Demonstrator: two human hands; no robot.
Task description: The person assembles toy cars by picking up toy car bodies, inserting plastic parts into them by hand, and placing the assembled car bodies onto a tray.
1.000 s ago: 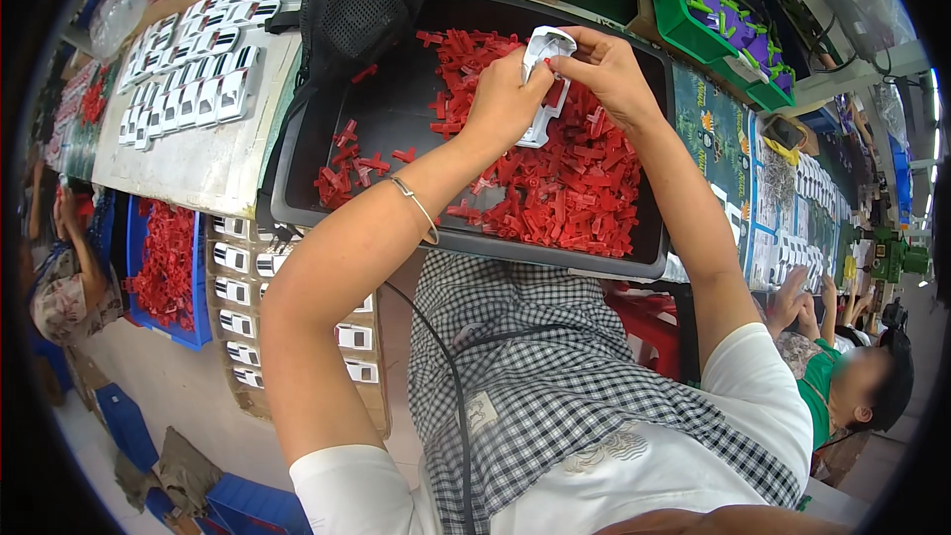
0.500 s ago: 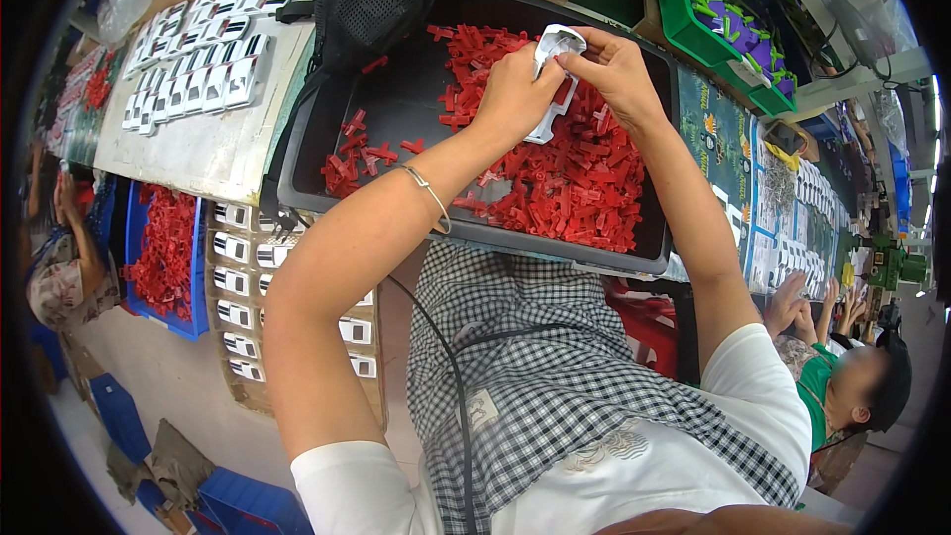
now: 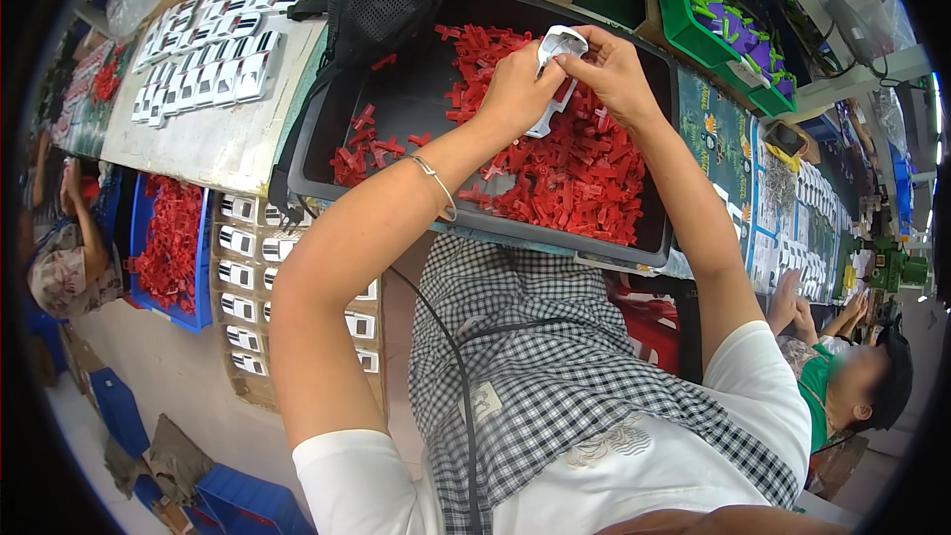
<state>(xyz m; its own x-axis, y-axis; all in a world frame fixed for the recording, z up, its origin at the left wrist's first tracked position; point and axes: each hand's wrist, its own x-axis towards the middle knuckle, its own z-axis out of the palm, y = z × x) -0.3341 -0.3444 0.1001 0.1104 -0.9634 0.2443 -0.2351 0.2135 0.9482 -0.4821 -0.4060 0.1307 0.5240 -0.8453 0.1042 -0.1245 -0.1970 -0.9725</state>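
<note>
Both my hands hold one white plastic toy car shell (image 3: 563, 43) above a black tray (image 3: 396, 99). My left hand (image 3: 518, 89) is closed round its left side, the fingers mostly hidden behind the wrist. With my right hand (image 3: 607, 72) I grip its upper right end, thumb pressed on it near the left fingertips. The shell is tilted, with its hollow side partly showing. Beneath my hands lies a heap of small red cross-shaped plastic pieces (image 3: 570, 188). A smaller group of the same red pieces (image 3: 371, 149) lies at the tray's left.
White car shells (image 3: 223, 69) stand in rows on the left table. Below it are a blue bin (image 3: 203, 258) of red pieces and a board (image 3: 248, 391) of more shells. A black mesh bag (image 3: 391, 0) hangs over the tray's far left corner. Green bins (image 3: 679, 25) stand at right; co-workers sit on both sides.
My hands keep their hold on the shell, which has shifted only slightly. The table and tray at left appear a little further right in the view.
</note>
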